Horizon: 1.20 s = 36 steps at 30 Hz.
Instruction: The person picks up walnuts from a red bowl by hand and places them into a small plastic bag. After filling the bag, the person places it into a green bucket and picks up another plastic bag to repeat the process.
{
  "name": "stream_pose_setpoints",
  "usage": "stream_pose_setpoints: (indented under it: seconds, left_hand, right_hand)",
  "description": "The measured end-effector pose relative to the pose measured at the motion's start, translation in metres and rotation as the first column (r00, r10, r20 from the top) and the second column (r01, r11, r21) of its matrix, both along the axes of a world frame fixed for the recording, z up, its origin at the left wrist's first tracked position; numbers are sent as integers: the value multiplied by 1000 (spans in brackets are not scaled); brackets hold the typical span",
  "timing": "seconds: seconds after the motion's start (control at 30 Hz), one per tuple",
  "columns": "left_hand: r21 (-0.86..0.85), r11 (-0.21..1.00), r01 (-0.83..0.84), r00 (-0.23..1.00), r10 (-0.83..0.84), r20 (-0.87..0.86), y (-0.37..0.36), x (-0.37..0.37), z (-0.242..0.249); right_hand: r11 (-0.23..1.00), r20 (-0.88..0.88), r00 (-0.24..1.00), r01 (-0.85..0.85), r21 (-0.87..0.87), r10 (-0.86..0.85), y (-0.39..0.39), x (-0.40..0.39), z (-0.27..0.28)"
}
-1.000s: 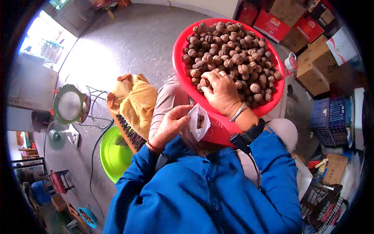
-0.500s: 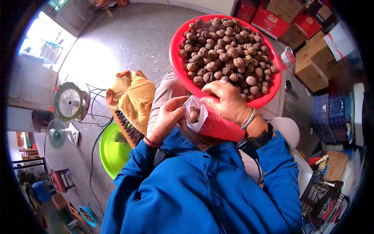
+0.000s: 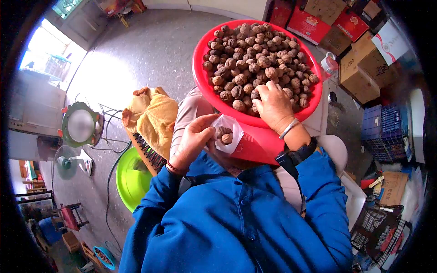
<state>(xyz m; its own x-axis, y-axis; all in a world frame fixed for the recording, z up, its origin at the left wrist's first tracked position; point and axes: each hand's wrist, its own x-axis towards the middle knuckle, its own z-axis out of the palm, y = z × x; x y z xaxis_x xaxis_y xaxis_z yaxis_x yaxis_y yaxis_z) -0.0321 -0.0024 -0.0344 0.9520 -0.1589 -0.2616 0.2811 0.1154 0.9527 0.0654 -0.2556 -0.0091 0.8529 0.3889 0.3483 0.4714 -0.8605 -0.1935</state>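
A large round red basin (image 3: 198,75) full of walnuts (image 3: 255,63) stands in front of my body. My left hand (image 3: 193,139) pinches the rim of a small white plastic bag (image 3: 234,142), whose mouth is spread, with walnuts visible inside. My right hand (image 3: 274,105) reaches over the near edge of the basin, its fingers down among the walnuts; whether they grip one is hidden. Below the basin, beside the bag, lies a red surface (image 3: 261,145).
At left are a yellow cloth (image 3: 157,116) over a wooden frame, a bright green basin (image 3: 132,179), a round green-rimmed fan (image 3: 81,126) and cables on the floor. Cardboard boxes (image 3: 359,75) and blue crates (image 3: 384,132) stand at right.
My right hand has moved from beside the bag up and right onto the walnuts in the basin. The bag is spread wider, and its walnuts show more clearly.
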Motion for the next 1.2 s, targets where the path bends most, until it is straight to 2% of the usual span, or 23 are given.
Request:
stream_pose_setpoints:
  seconds: [0.17,0.3,0.37,0.4,0.57,0.63,0.67,0.73,0.83,0.9,0.97,1.03,1.1,1.13,1.2]
  left_hand:
    - [-2,1000,27,1000,-27,8,-3,0,7]
    - [9,1000,5,1000,-5,6,-6,0,17]
    - [75,997,32,999,-35,40,-6,1,20]
    - [78,996,31,999,-34,40,-7,1,21]
    - [62,997,39,999,-41,22,-5,4,15]
    - [50,998,35,999,-36,24,-4,3,15]
    - [38,999,33,999,-34,29,-4,3,15]
    - [51,998,32,998,-34,44,-4,3,16]
    - [74,997,26,998,-30,59,-4,3,17]
    - [82,996,22,998,-27,58,-5,4,16]
    - [68,998,-6,997,1,78,-6,5,10]
    - [66,998,5,998,-10,69,-6,5,12]
    - [63,998,14,998,-18,62,-4,5,12]
    - [58,998,18,998,-22,60,-4,5,10]
    - [54,998,24,998,-28,59,-3,5,7]
  right_hand:
    - [994,16,998,63,-88,-62,7,5,-10]
    - [993,47,996,84,-81,-80,9,6,-8]
    - [994,20,995,101,-51,-101,8,6,-5]
    - [996,39,996,81,26,-82,8,3,-2]
    - [986,10,999,35,163,-37,5,-3,5]
    - [959,-123,992,33,282,2,5,-7,9]
    - [959,-123,992,31,281,3,6,-9,11]
    - [868,-340,933,66,492,122,9,-17,20]
    - [849,-431,875,43,526,223,14,-30,39]
    - [851,-426,875,31,524,231,18,-35,37]
    - [682,-402,809,2,732,428,21,-40,29]
    - [710,-405,815,-10,705,414,20,-38,31]
    - [807,-448,828,-9,591,337,14,-32,39]
    - [848,-313,913,-64,526,262,12,-29,38]
    - [862,-234,957,-30,505,170,2,-22,37]
